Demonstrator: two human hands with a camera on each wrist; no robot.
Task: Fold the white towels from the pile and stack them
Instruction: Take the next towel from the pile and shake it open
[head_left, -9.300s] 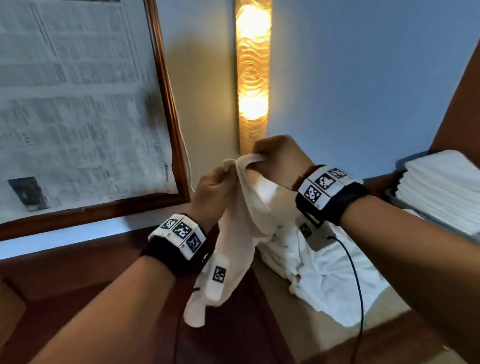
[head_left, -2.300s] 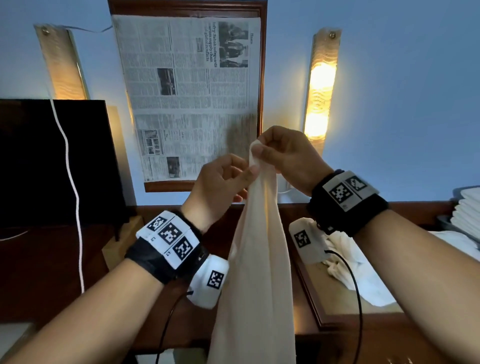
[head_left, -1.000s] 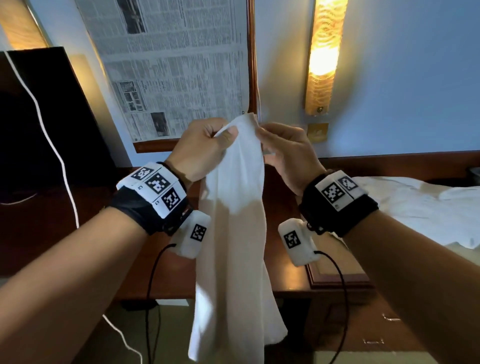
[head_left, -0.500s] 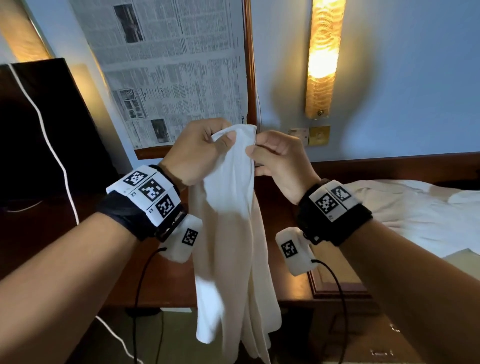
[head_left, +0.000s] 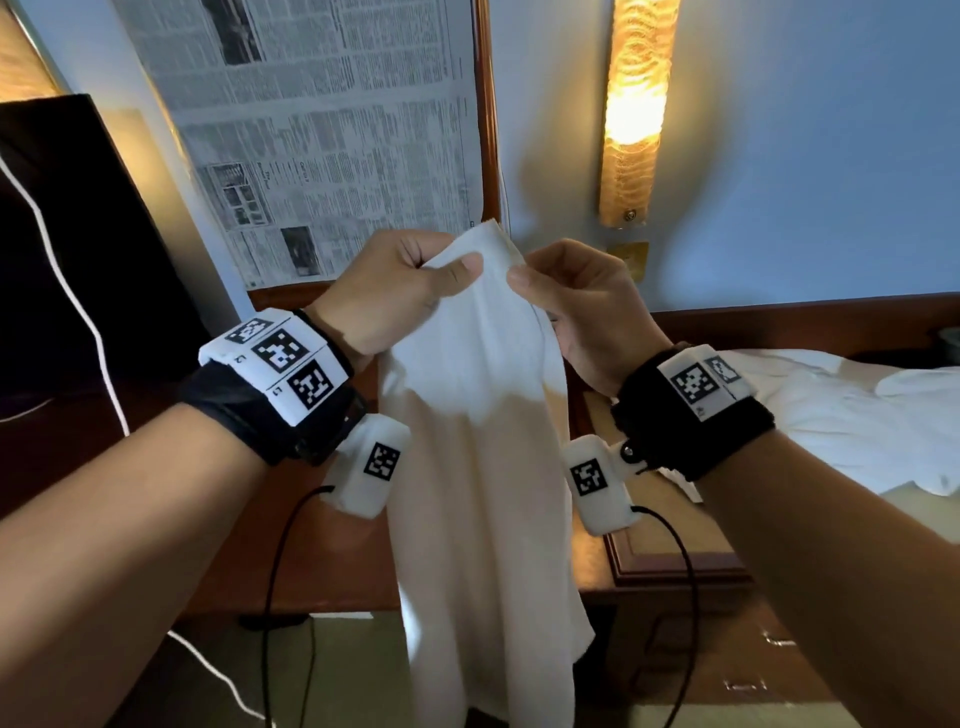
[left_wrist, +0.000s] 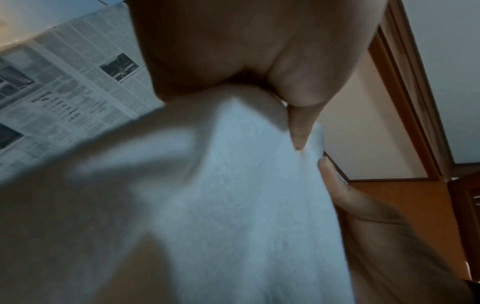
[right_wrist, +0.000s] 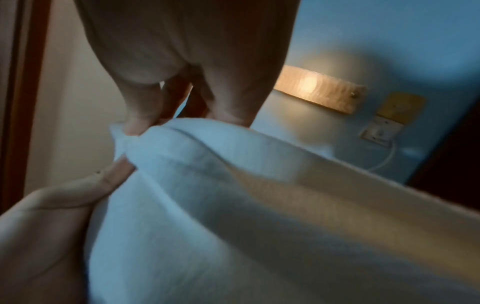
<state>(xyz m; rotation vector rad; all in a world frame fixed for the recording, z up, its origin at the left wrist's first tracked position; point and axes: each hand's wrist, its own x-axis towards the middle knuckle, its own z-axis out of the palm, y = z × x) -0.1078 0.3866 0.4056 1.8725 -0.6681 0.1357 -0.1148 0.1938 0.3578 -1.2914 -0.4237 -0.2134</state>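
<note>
The right hand enters from 12 o'clock. Its thumb and fingers pinch the top edge of a white towel, which drapes toward 5 o'clock. A lit wall lamp sits at 2 o'clock, with a wall socket beside it.

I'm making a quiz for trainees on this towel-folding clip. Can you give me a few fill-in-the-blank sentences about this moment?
1. Both hands pinch the white towel at its ____ edge.
2. The lit wall lamp hangs to the ____ of the framed newspaper.
3. The left hand presses its ____ onto the towel's front.

Missing words: top; right; thumb
</note>
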